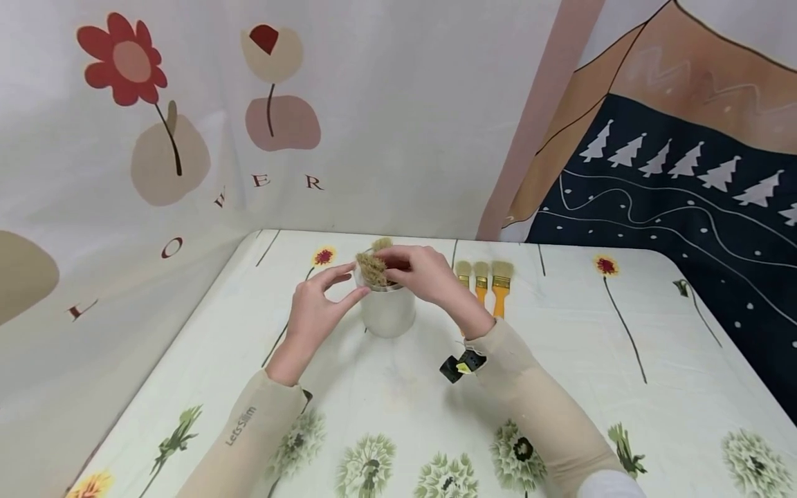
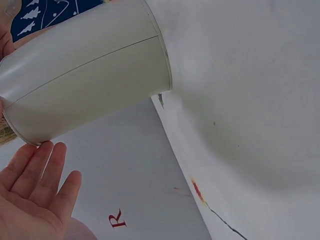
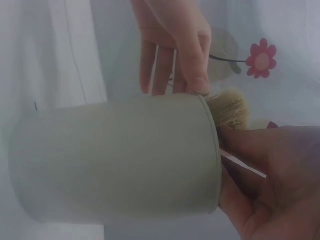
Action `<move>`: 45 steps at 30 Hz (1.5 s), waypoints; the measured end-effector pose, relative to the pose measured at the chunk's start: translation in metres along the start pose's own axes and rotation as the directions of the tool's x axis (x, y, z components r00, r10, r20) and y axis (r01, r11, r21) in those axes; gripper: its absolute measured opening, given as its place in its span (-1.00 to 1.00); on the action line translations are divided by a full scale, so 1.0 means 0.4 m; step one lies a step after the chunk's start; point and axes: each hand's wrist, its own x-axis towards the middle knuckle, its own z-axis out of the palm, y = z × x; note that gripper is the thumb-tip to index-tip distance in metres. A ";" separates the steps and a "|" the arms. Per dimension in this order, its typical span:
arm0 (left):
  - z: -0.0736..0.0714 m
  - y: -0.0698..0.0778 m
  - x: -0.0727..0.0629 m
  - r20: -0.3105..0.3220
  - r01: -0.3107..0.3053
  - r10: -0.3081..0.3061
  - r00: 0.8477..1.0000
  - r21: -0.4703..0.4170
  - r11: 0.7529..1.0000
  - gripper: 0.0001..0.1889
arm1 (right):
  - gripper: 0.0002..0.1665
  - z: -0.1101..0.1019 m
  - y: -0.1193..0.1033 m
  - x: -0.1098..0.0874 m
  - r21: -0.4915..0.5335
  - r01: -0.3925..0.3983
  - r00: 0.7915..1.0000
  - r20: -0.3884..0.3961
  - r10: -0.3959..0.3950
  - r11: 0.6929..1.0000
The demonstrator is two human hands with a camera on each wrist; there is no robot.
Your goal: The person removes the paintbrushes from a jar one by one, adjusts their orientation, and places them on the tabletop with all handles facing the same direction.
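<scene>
**Fingers at the rim of a grey cup**

Fingertips (image 1: 339, 271) of the left hand (image 1: 317, 308) are stretched nearly straight, the thumb touching the rim of the grey cup (image 1: 389, 311) and gripping nothing. Opposite, the right hand (image 1: 420, 273) curls over the cup's mouth, pinching a brush (image 1: 372, 268) whose tan bristles stick up above the rim. Another bristle tuft (image 1: 382, 243) shows behind it. That cup stands upright at the centre of the head view, on a flowered tablecloth (image 1: 623, 387). Just right of centre, three orange-handled brushes (image 1: 482, 280) lie side by side. Printed curtains (image 1: 156, 138) fill the upper frame.
</scene>
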 end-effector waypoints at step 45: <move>0.000 -0.004 0.003 -0.013 0.000 0.000 1.000 -0.011 1.000 -0.46 | -0.57 -0.011 0.033 0.008 0.101 0.148 0.988 0.017 -0.151 0.984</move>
